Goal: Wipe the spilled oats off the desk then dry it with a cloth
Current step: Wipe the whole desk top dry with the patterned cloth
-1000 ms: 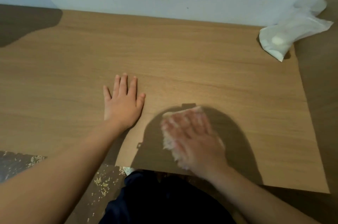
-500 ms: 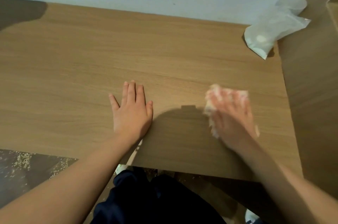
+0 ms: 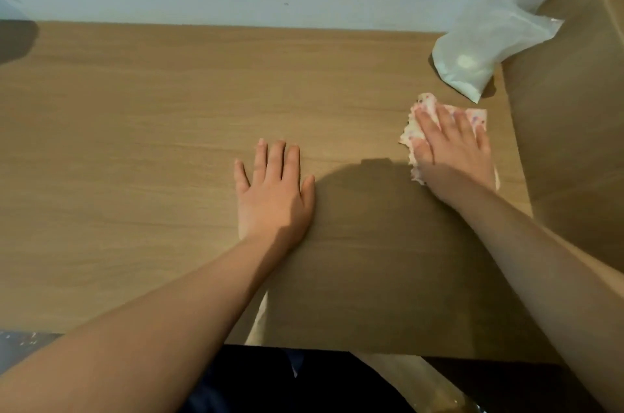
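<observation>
**Drying pass, almost at the right edge**

Head view, the only one I've got. My right hand (image 3: 456,149) has swept the cloth (image 3: 412,137) from the front middle of the desk (image 3: 135,142) out to the far right. It's now near the side panel (image 3: 574,142) and just short of the plastic bag (image 3: 486,44) in the corner. I can't spot any oats on the wood, so I reckon the wiping's done and this is the drying bit, with the left half maybe still to do.

Right hand isn't gripping anything: fingers straight and spread, palm pressing the cloth flat. Left hand (image 3: 275,196) is released too, flat on bare desk near the middle, well apart from the cloth, just bracing me.

The cloth's crumpled and mostly hidden under my palm. Going by the edges poking out, its long axis runs front to back along my hand, with the far edge towards the wall and the bag. Not totally sure though.
</observation>
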The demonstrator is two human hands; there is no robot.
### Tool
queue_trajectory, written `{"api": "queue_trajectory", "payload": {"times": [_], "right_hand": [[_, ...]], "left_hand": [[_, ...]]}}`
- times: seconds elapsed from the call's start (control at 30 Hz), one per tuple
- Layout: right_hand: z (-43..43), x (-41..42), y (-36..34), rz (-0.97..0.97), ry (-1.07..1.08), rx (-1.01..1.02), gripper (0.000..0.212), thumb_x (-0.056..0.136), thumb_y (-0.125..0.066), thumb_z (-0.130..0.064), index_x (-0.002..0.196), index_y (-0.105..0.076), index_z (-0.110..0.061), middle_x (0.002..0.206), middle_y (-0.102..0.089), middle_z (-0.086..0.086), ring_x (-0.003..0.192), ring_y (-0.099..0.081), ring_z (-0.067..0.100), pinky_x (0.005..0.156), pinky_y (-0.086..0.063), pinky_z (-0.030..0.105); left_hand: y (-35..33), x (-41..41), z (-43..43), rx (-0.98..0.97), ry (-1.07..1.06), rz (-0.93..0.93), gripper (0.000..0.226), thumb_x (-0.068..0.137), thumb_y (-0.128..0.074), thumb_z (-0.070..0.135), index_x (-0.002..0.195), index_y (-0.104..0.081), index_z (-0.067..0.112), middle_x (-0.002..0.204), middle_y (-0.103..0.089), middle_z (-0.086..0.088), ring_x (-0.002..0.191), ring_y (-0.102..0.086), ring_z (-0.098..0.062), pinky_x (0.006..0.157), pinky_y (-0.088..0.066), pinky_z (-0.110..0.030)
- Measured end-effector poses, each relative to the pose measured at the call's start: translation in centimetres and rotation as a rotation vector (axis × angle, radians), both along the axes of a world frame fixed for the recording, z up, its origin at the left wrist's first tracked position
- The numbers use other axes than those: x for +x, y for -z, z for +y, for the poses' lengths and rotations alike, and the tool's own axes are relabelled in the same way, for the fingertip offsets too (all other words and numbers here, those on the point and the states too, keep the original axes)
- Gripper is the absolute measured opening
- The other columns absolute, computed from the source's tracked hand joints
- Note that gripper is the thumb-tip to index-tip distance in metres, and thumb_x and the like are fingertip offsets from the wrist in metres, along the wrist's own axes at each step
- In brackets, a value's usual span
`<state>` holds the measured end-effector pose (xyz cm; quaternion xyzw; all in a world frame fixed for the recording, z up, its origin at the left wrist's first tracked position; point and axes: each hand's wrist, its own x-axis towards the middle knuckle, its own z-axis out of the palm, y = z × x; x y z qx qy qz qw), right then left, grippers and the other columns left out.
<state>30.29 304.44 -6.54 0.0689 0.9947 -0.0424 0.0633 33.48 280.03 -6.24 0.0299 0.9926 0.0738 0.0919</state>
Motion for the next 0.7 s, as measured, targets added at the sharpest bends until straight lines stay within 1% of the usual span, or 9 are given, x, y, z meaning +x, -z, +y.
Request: {"api": "queue_trajectory", "payload": {"times": [0.1, 0.2, 0.27, 0.33, 0.43, 0.5, 0.57, 0.6, 0.7], "right_hand": [[0.6, -3.1, 0.3, 0.042, 0.047, -0.015, 0.05, 0.099, -0.019, -0.04, 0.148, -0.013, -0.035, 0.157, -0.009, -0.004, 0.144, -0.004, 0.021, 0.114, 0.001, 0.04], [0.6, -4.9, 0.5, 0.076, 0.086, -0.018, 0.05, 0.099, -0.022, -0.041, 0.148, -0.016, -0.033, 0.156, -0.013, -0.001, 0.143, -0.009, 0.023, 0.114, -0.001, 0.041], [0.6, -5.2, 0.7, 0.067, 0.085, -0.019, 0.051, 0.099, -0.022, -0.041, 0.148, -0.015, -0.032, 0.157, -0.011, -0.001, 0.143, -0.007, 0.022, 0.114, -0.001, 0.04], [0.3, -4.5, 0.2, 0.041, 0.086, -0.038, 0.051, 0.099, -0.021, -0.042, 0.149, -0.013, -0.033, 0.157, -0.007, -0.003, 0.144, -0.004, 0.021, 0.114, 0.002, 0.041], [-1.4, 0.4, -0.4, -0.002, 0.064, -0.044, 0.053, 0.098, -0.016, -0.044, 0.149, -0.007, -0.032, 0.158, -0.003, -0.002, 0.144, 0.0, 0.023, 0.114, 0.003, 0.042], [-2.7, 6.2, -0.4, -0.041, -0.033, -0.006, 0.056, 0.096, -0.007, -0.049, 0.149, 0.001, -0.032, 0.156, 0.003, -0.003, 0.143, 0.005, 0.021, 0.115, 0.005, 0.04], [-2.1, 11.2, -0.4, -0.054, -0.059, 0.017, 0.059, 0.094, -0.005, -0.052, 0.149, -0.005, -0.031, 0.156, -0.007, 0.0, 0.143, -0.003, 0.022, 0.114, 0.003, 0.039], [-1.0, 12.4, -0.3, -0.055, -0.026, 0.023, 0.06, 0.093, -0.006, -0.053, 0.149, -0.008, -0.032, 0.156, -0.012, 0.001, 0.143, -0.007, 0.023, 0.113, 0.0, 0.039], [2.0, 12.6, -0.4, -0.032, 0.147, -0.016, 0.062, 0.091, -0.005, -0.055, 0.148, -0.008, -0.033, 0.157, -0.012, 0.0, 0.143, -0.008, 0.022, 0.113, -0.009, 0.04]], "left_hand": [[0.0, -0.1, 0.1, -0.015, -0.004, 0.009, 0.059, 0.096, -0.014, 0.045, 0.15, -0.01, 0.023, 0.159, -0.006, 0.001, 0.145, 0.008, -0.018, 0.114, 0.005, -0.047], [0.1, -0.1, 0.1, -0.043, -0.003, 0.013, 0.065, 0.091, -0.006, 0.048, 0.15, -0.011, 0.023, 0.158, -0.007, 0.001, 0.145, 0.007, -0.019, 0.114, 0.005, -0.048], [0.2, -0.2, 0.1, -0.055, 0.003, 0.004, 0.07, 0.086, 0.0, 0.05, 0.15, -0.009, 0.023, 0.159, -0.005, 0.002, 0.145, 0.009, -0.018, 0.114, 0.006, -0.048], [0.4, -0.2, 0.1, -0.06, 0.002, -0.008, 0.069, 0.087, -0.002, 0.049, 0.151, -0.007, 0.024, 0.159, -0.003, 0.002, 0.145, 0.011, -0.018, 0.114, 0.007, -0.048], [0.6, -0.2, 0.0, -0.062, 0.011, 0.027, 0.069, 0.087, -0.005, 0.049, 0.15, -0.012, 0.022, 0.158, -0.008, 0.0, 0.145, 0.006, -0.019, 0.114, 0.004, -0.049], [0.6, -0.1, 0.0, -0.057, 0.013, 0.051, 0.068, 0.088, -0.008, 0.048, 0.149, -0.017, 0.02, 0.157, -0.014, -0.001, 0.145, 0.001, -0.021, 0.114, 0.0, -0.051], [0.4, 0.1, 0.0, -0.047, 0.018, 0.05, 0.065, 0.09, -0.011, 0.046, 0.149, -0.018, 0.018, 0.157, -0.015, -0.002, 0.145, 0.0, -0.021, 0.114, -0.001, -0.051], [0.4, 0.1, 0.1, -0.042, 0.015, 0.05, 0.063, 0.092, -0.013, 0.045, 0.149, -0.017, 0.018, 0.157, -0.014, -0.002, 0.145, 0.001, -0.021, 0.114, -0.001, -0.051], [0.2, -0.1, 0.1, -0.024, 0.011, 0.055, 0.057, 0.097, -0.02, 0.042, 0.149, -0.016, 0.018, 0.157, -0.012, -0.002, 0.145, 0.002, -0.02, 0.115, 0.0, -0.051]]}}
